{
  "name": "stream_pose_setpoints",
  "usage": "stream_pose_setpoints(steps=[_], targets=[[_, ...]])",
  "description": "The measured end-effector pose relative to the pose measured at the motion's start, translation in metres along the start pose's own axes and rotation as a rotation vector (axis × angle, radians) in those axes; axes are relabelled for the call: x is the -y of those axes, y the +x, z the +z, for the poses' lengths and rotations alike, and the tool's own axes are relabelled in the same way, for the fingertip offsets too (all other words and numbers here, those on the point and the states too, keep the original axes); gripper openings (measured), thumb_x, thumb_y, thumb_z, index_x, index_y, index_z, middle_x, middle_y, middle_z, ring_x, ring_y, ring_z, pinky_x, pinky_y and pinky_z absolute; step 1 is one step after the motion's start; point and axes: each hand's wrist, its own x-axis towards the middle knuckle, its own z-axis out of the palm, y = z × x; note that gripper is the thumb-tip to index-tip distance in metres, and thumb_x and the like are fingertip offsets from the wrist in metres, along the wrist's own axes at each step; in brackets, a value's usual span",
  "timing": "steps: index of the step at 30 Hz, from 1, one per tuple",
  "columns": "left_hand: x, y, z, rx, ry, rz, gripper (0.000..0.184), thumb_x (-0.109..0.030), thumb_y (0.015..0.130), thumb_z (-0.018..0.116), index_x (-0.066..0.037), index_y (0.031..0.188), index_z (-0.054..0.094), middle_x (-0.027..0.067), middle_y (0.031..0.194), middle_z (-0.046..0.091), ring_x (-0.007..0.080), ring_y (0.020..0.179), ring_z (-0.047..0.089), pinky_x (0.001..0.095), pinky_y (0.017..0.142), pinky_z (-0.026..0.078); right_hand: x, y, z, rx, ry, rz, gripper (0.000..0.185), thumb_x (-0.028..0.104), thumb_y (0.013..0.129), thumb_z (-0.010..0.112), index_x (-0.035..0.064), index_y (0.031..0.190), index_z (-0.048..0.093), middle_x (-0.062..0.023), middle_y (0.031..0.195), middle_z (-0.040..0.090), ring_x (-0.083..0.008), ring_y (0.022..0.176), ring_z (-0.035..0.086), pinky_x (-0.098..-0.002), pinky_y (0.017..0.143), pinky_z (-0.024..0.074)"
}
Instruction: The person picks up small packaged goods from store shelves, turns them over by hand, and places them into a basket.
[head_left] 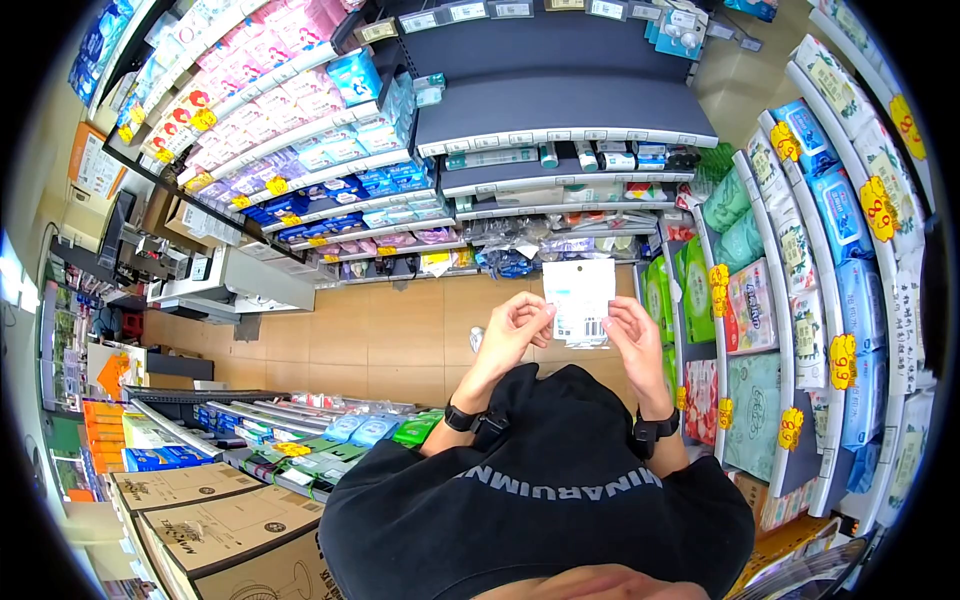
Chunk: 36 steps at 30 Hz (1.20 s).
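Between my two hands is a flat white packet [583,288] with printed text and a barcode near its lower edge. A further edge shows below it, so more than one packet may be stacked. My left hand [519,328] pinches the left side with thumb and fingers. The lower right side is gripped by my right hand [634,332], its thumb on the front. Both wrists wear black bands, and the packet is held upright in front of my chest, over the tiled floor.
Shelves of pink and blue packs [290,100] rise on the left. Ahead stands a dark shelf unit [560,110] with bottles and boxes lower down. Tissue packs [842,215] fill the right shelves. Cardboard boxes [220,525] and a low shelf [290,440] are at lower left.
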Motion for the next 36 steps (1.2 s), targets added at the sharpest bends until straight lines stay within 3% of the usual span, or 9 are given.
stream_pose_setpoints(steps=[12,20,26,28,29,31,32,34,36], targets=[[0.0,0.003,-0.001,0.004,-0.006,0.03,0.019,-0.021,0.096,0.064,-0.003,0.104,0.063,0.001,0.084,0.066,0.007,0.072,0.062,0.0221,0.062,0.052,-0.004,0.001,-0.005,-0.037,-0.006,-0.017,0.036,0.006,0.093,0.066,-0.0019,0.126,0.054,-0.0089,0.11,0.064,-0.0118,0.1,0.061,-0.0242,0.087,0.0488],[-0.007,-0.001,0.003,0.046,0.002,0.03,0.02,-0.019,0.097,0.063,-0.003,0.109,0.063,0.0029,0.09,0.067,0.0077,0.075,0.062,0.0223,0.062,0.051,-0.003,0.005,-0.002,-0.077,0.076,-0.059,0.046,-0.007,0.085,0.068,0.0015,0.125,0.048,-0.0078,0.109,0.062,-0.0099,0.097,0.062,-0.0226,0.084,0.0501],[-0.006,-0.001,0.004,0.081,-0.023,0.025,0.023,-0.019,0.095,0.066,-0.003,0.11,0.062,0.0025,0.092,0.068,0.0074,0.078,0.063,0.0218,0.063,0.05,-0.013,0.006,-0.009,0.004,0.029,0.015,0.044,-0.007,0.084,0.07,0.0029,0.12,0.047,-0.0088,0.11,0.062,-0.0116,0.098,0.062,-0.0238,0.086,0.0508],[-0.005,0.001,0.007,0.088,0.057,0.047,0.032,-0.022,0.095,0.067,-0.003,0.118,0.059,0.006,0.107,0.066,0.01,0.091,0.063,0.0259,0.073,0.052,-0.015,0.006,-0.01,0.022,0.002,0.002,0.044,-0.006,0.084,0.07,0.0029,0.12,0.047,-0.0093,0.111,0.062,-0.0123,0.101,0.062,-0.0248,0.087,0.0504],[-0.002,0.002,0.008,0.086,0.057,0.047,0.032,-0.022,0.095,0.067,-0.003,0.118,0.059,0.006,0.107,0.066,0.01,0.091,0.063,0.0259,0.073,0.052,-0.016,0.006,-0.01,0.042,-0.025,-0.009,0.044,-0.005,0.084,0.071,0.0028,0.12,0.047,-0.0098,0.113,0.062,-0.013,0.103,0.061,-0.0258,0.089,0.05],[0.005,0.004,0.01,0.143,0.018,0.044,0.049,-0.028,0.095,0.067,-0.002,0.132,0.049,0.0115,0.13,0.057,0.0165,0.109,0.06,0.0332,0.09,0.051,-0.018,0.005,-0.01,0.069,-0.018,-0.001,0.043,-0.004,0.085,0.07,0.0027,0.12,0.047,-0.0105,0.115,0.061,-0.0143,0.106,0.06,-0.0269,0.092,0.0494],[0.007,0.004,0.01,0.142,0.019,0.044,0.049,-0.028,0.095,0.067,-0.002,0.132,0.049,0.0115,0.13,0.057,0.0165,0.109,0.06,0.0332,0.09,0.051,-0.018,0.005,-0.01,0.094,-0.011,0.004,0.042,-0.003,0.086,0.07,0.0026,0.12,0.047,-0.0112,0.117,0.061,-0.0156,0.11,0.06,-0.0281,0.094,0.0487],[0.007,0.003,0.011,0.25,-0.046,-0.061,0.065,-0.034,0.095,0.066,-0.001,0.143,0.037,0.0149,0.144,0.044,0.0221,0.121,0.055,0.0381,0.102,0.045,-0.017,0.003,-0.008,0.116,0.014,0.012,0.041,-0.002,0.087,0.069,0.0026,0.121,0.047,-0.012,0.119,0.061,-0.0169,0.112,0.059,-0.0288,0.095,0.0483],[0.006,0.001,0.014,0.272,-0.049,-0.071,0.068,-0.036,0.095,0.065,-0.001,0.144,0.035,0.0152,0.145,0.044,0.023,0.122,0.055,0.0381,0.103,0.045,-0.015,0.002,-0.008,0.14,0.039,0.021,0.04,-0.002,0.088,0.068,0.0025,0.122,0.047,-0.0128,0.12,0.06,-0.0181,0.114,0.059,-0.0295,0.097,0.0479]])
